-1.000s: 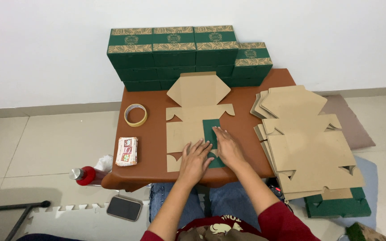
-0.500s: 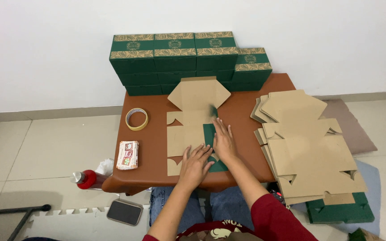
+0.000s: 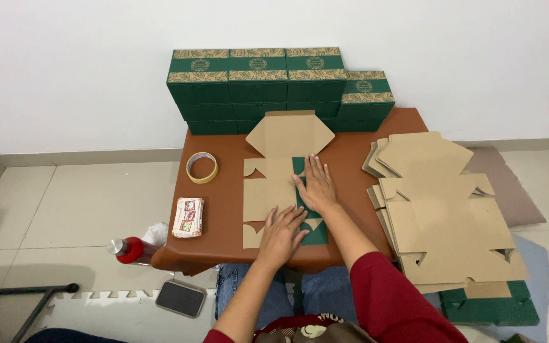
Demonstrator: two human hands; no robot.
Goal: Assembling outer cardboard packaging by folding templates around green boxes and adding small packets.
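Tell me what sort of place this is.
Likely a home packing spot: a low brown table on a tiled floor, both hands pressing a flat cardboard box blank, finished green boxes stacked against the wall, more blanks piled alongside.

flat cardboard blank on table; tape roll left, boxes behind, blank stack right.

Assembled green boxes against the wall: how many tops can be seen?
4 tops: three side by side at left, middle and right, plus a lower one at far right. Boxes beneath them are partly hidden.
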